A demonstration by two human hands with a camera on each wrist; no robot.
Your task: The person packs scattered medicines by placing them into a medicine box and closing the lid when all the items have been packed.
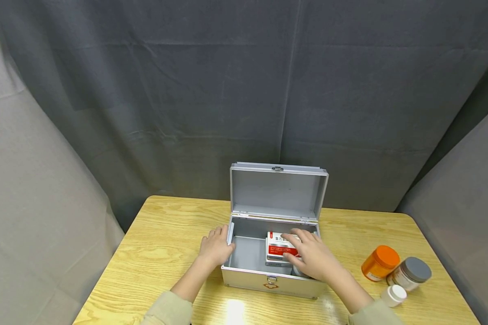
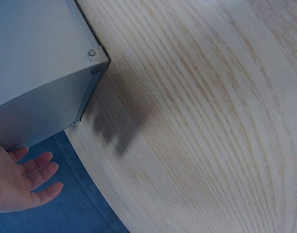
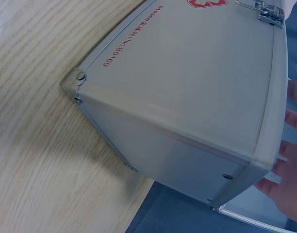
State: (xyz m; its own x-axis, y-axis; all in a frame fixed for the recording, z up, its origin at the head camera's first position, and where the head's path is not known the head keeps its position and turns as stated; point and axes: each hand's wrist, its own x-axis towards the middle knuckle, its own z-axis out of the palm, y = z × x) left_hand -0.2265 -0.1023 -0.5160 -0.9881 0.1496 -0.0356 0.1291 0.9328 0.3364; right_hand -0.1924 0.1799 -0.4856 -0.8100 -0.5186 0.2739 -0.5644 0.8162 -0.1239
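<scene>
A silver metal medicine case [image 1: 248, 277] stands on the table with its lid [image 1: 278, 192] raised. My left hand [image 1: 216, 247] rests at the case's left rim, thumb over the edge; in the left wrist view its fingers [image 2: 41, 177] are spread outside the wall. My right hand [image 1: 315, 257] reaches over the right side of the case, fingers extended above a white and red medicine box [image 1: 275, 249]. Whether they touch it, I cannot tell. The box lies flat on another box inside. Something white [image 1: 297, 271] shows partly beneath the right hand, mostly hidden.
Right of the case stand an orange bottle [image 1: 380, 263], a jar with a grey lid [image 1: 410, 273] and a small white bottle [image 1: 394, 295]. The wooden table [image 1: 166, 234] is bordered by a dark grey curtain [image 1: 187, 113] behind and paler cloth at both sides.
</scene>
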